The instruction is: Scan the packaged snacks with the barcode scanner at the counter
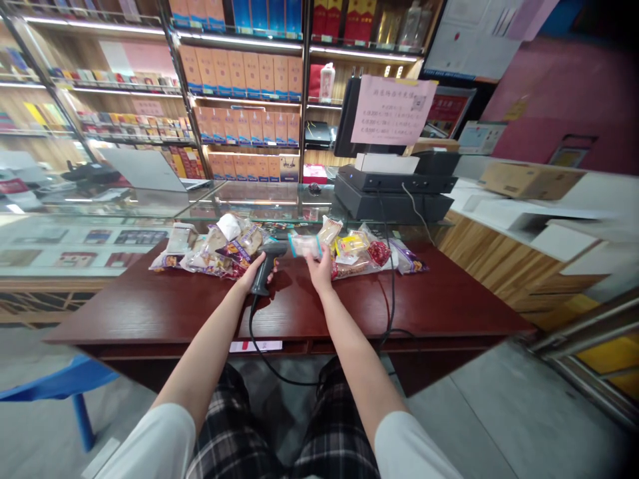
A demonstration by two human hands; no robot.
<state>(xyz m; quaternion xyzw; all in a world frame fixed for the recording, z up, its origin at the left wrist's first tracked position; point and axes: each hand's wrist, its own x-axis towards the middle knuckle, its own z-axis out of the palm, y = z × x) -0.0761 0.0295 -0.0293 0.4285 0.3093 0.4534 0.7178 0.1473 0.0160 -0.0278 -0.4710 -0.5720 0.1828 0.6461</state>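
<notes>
My left hand (253,271) is closed around the grip of a dark handheld barcode scanner (267,261), whose head points right. Its black cable (259,352) drops over the front edge of the dark red desk (439,299). My right hand (319,267) holds up a small clear snack packet (305,245) with blue ends, right in front of the scanner head. Behind the left hand lies a pile of snack packets (210,249). Another pile of packets (369,256) lies to the right of my right hand.
A black cash register (394,189) with a screen and a pink notice (392,110) stands behind the desk on a glass counter (124,206). Shelves of boxed goods (244,86) fill the back wall. A cardboard box (529,179) sits on the right counter. A blue stool (60,386) is at lower left.
</notes>
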